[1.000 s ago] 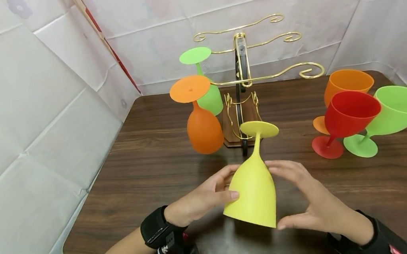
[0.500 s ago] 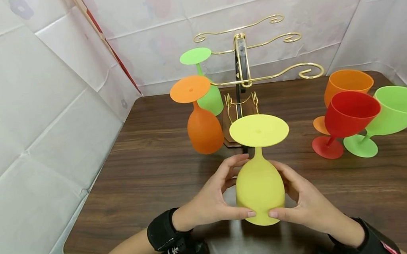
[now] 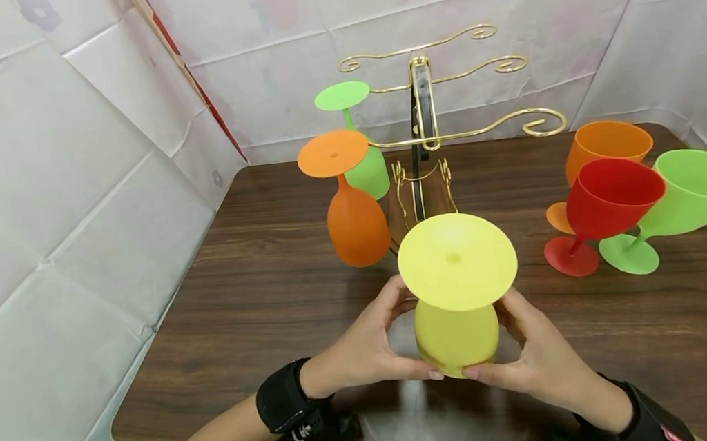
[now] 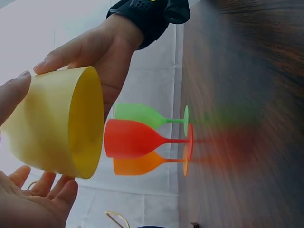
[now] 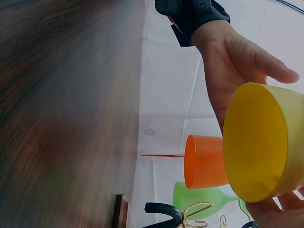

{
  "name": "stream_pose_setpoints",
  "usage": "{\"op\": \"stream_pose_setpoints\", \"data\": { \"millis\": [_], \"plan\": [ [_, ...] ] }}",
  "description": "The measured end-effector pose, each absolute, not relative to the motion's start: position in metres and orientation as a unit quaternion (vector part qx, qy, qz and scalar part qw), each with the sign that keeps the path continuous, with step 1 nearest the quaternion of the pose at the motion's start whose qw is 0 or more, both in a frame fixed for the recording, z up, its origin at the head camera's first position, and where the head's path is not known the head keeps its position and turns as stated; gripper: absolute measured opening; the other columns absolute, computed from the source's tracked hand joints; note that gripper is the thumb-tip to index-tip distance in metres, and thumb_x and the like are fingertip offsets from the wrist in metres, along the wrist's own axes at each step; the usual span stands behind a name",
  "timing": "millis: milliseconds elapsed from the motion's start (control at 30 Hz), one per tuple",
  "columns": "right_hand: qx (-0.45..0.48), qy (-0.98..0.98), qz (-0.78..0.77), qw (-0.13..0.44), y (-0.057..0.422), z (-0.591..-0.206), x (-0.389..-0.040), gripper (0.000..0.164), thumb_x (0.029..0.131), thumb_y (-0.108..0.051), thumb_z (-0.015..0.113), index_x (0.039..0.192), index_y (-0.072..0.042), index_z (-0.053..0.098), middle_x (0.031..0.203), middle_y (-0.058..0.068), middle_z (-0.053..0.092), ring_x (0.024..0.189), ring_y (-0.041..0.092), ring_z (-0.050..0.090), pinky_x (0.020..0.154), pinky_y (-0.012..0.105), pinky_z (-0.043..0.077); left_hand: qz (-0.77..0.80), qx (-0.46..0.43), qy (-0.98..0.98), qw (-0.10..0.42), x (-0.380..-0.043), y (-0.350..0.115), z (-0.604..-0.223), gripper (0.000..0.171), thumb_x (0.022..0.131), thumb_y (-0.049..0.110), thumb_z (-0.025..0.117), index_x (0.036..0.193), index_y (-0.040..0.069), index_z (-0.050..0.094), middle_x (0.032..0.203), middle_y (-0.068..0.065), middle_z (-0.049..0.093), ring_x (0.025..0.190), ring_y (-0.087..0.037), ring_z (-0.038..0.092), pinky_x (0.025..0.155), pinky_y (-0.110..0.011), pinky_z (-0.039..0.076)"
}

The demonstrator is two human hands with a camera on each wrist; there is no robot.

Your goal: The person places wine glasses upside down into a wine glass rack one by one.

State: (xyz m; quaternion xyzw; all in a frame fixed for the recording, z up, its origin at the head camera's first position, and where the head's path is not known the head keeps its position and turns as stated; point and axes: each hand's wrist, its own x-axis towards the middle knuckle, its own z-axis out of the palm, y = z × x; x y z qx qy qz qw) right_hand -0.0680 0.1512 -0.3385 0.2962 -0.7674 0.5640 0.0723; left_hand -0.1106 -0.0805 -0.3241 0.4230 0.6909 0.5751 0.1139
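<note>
White sheet (image 3: 79, 221): far left, between nine and ten o'clock from the yellow cup (image 3: 457, 274) in the head view; all clock directions below start from that cup.
Table (image 3: 258, 276): brown wood grain with dark streaks.
Left wristband (image 3: 286, 399): black, round the left wrist, eight o'clock.
Left hand (image 3: 364, 358): eight o'clock, fingers bent round the far side of the bowl, thumb on the near side, gripping the cup.
Hanging orange cup (image 3: 356, 224): between ten and eleven o'clock, upside down, its foot at the left end of the nearest arm of the rack (image 3: 424, 104).
Hanging green cup (image 3: 371, 174): eleven o'clock, upside down on the middle arm, partly behind the orange one.
Rack: twelve o'clock, gold wire arms with curled ends, a black upright and a wooden base.
Yellow cup: between both hands, upside down, foot uppermost, mouth toward the table and clear of it.
Right hand (image 3: 541, 351): four o'clock, gripping the bowl too, thumb low on the near side, close to the other thumb.
Red cup (image 3: 607, 200): two o'clock, upright on the table.
Standing orange cup (image 3: 611, 145): two o'clock, upright, behind the red.
Right wristband (image 3: 633, 409): black, four o'clock.
Standing green cup (image 3: 683, 208): between two and three o'clock, upright.
</note>
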Motion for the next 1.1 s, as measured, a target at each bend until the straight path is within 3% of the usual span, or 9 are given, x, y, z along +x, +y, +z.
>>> {"op": "stream_pose_setpoints", "data": {
  "millis": [167,433,700,933,1100],
  "plan": [
    [0.309,-0.758,0.568,0.081,0.149,-0.340,-0.068,0.097,0.060,0.007,0.084,0.141,-0.003,0.033,0.131,-0.001,0.047,0.118,0.005,0.047,0.096,0.013,0.042,0.569,0.448,0.683,0.095,-0.113,-0.075,-0.324,0.105,0.067,-0.003,0.080,0.149,0.017,0.018,0.149,-0.005,0.032,0.134,-0.020,0.036,0.110,-0.039,0.035],
    [0.315,-0.761,0.562,0.081,0.148,-0.341,-0.067,0.097,0.059,0.003,0.086,0.141,-0.003,0.033,0.132,0.000,0.046,0.117,0.005,0.045,0.095,0.015,0.043,0.549,0.475,0.686,0.053,-0.104,-0.070,-0.302,0.095,0.064,-0.006,0.081,0.142,0.001,0.027,0.136,-0.018,0.043,0.120,-0.021,0.045,0.103,-0.036,0.043],
    [0.320,-0.744,0.584,0.052,0.152,-0.342,-0.069,0.103,0.062,0.009,0.082,0.146,-0.003,0.023,0.143,0.004,0.038,0.129,0.006,0.039,0.102,0.013,0.037,0.551,0.435,0.710,0.059,-0.109,-0.084,-0.323,0.101,0.066,0.003,0.083,0.148,0.015,0.024,0.144,-0.005,0.039,0.130,-0.019,0.040,0.109,-0.038,0.036],
    [0.304,-0.745,0.590,0.059,0.162,-0.344,-0.070,0.095,0.065,0.014,0.077,0.144,-0.001,0.026,0.143,0.006,0.041,0.132,0.007,0.038,0.106,0.012,0.033,0.547,0.382,0.744,0.035,-0.112,-0.118,-0.331,0.098,0.068,0.008,0.084,0.147,0.018,0.027,0.142,-0.002,0.041,0.128,-0.021,0.044,0.105,-0.037,0.041],
    [0.304,-0.744,0.592,0.059,0.170,-0.346,-0.071,0.090,0.068,0.017,0.073,0.144,0.000,0.027,0.143,0.010,0.041,0.132,0.008,0.039,0.105,0.012,0.033,0.539,0.327,0.776,0.007,-0.111,-0.146,-0.329,0.097,0.067,0.003,0.083,0.146,0.020,0.029,0.139,-0.003,0.044,0.126,-0.017,0.047,0.102,-0.033,0.043]
  ]
}}
